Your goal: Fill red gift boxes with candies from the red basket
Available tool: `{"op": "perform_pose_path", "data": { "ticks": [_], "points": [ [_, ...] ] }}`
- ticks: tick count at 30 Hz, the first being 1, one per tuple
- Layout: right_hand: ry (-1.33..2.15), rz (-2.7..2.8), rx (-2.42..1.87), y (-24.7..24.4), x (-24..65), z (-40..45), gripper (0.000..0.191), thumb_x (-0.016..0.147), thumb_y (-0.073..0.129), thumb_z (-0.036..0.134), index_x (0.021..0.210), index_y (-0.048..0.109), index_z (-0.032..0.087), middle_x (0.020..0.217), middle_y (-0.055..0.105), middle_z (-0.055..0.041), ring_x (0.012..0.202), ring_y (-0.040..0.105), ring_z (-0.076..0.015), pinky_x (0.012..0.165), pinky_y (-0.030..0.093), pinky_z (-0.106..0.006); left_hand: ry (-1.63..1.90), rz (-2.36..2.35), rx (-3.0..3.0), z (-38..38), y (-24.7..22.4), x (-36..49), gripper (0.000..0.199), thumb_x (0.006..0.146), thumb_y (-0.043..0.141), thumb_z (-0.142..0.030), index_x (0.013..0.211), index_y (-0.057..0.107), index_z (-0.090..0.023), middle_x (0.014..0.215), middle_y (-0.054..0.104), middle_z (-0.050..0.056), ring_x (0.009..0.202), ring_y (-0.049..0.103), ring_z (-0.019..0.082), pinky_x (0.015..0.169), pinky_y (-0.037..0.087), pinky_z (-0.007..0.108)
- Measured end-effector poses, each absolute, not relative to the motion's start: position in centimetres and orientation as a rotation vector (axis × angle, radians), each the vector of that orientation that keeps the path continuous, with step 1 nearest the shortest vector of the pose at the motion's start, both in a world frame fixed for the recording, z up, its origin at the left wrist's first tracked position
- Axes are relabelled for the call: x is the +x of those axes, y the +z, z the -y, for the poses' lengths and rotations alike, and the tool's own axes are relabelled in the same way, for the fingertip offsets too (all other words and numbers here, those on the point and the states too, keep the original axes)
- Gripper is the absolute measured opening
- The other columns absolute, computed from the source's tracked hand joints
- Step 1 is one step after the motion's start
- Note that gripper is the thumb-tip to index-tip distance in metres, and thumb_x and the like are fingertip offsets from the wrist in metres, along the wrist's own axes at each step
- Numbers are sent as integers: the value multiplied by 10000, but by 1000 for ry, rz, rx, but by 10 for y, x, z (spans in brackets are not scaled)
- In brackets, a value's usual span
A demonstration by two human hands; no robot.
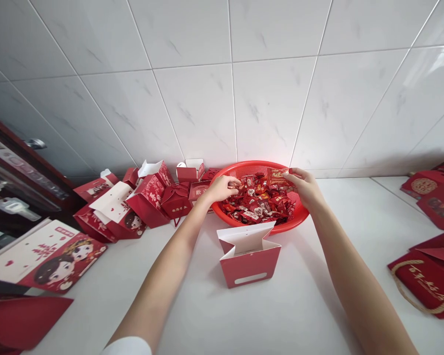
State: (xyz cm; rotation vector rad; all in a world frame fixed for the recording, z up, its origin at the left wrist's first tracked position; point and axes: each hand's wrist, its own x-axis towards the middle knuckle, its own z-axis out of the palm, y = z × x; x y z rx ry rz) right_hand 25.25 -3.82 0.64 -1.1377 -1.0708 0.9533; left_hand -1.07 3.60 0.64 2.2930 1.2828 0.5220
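Observation:
A red plastic basket (299, 221) stands against the tiled wall, with many red-wrapped candies (257, 207) in it. My left hand (224, 190) is over the basket's left side, fingers curled and pressed together; what they hold, if anything, is too small to tell. At the basket's right side my right hand (304, 186) pinches a red and gold packet (277, 176) above the candies. In front of the basket an open red paper box (249, 266) stands upright on the white tabletop, its white inside showing. Neither hand touches this box.
Several red and white gift boxes (150, 197) are crowded along the wall at the left. A larger box with cartoon faces (46, 254) lies at the left edge. More red boxes, one with a rope handle (425, 283), are at the right on the white table (288, 320).

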Motion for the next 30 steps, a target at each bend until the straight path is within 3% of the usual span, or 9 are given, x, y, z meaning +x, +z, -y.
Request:
{"op": "perform_pose_path", "data": {
  "ticks": [4, 8, 16, 26, 30],
  "points": [
    [960, 1078, -1129, 8, 252, 39, 364, 602, 896, 452, 728, 658, 207, 766, 679, -16, 740, 682, -176, 576, 555, -242, 337, -1345, 2348, -35, 7, -9, 338, 827, 664, -175, 1137, 786, -233, 1174, 788, 47, 1073, 733, 234, 947, 552, 291],
    [955, 1066, -1119, 8, 252, 39, 365, 603, 891, 452, 717, 641, 213, 762, 671, -9, 723, 674, -171, 587, 566, -253, 86, -1408, 2405, -36, 8, -6, 350, 701, 790, -215, 1050, 804, -243, 1076, 796, 62, 993, 734, 286, 845, 551, 312],
    [957, 1054, -1120, 8, 253, 38, 344, 604, 885, 441, 718, 656, 212, 741, 664, -9, 698, 660, -161, 553, 550, -235, -30, -1434, 2451, -38, 8, -6, 518, 746, 741, -202, 1259, 738, -273, 1282, 740, 71, 1109, 710, 271, 855, 529, 274],
    [986, 1099, -1082, 13, 247, 42, 396, 603, 904, 516, 738, 675, 223, 785, 707, -25, 791, 719, -218, 675, 615, -312, 193, -1365, 2412, -35, 9, -7, 389, 707, 791, -223, 1095, 773, -249, 1154, 783, 47, 1043, 729, 262, 868, 544, 284],
    [1006, 1180, -1058, 17, 240, 48, 387, 634, 900, 525, 810, 730, 225, 841, 749, -33, 810, 733, -224, 676, 592, -308, 531, -1334, 2393, -26, 14, -5, 335, 900, 644, -318, 1202, 730, -202, 1351, 709, 75, 1238, 657, 243, 1040, 497, 288]
  ]
}}
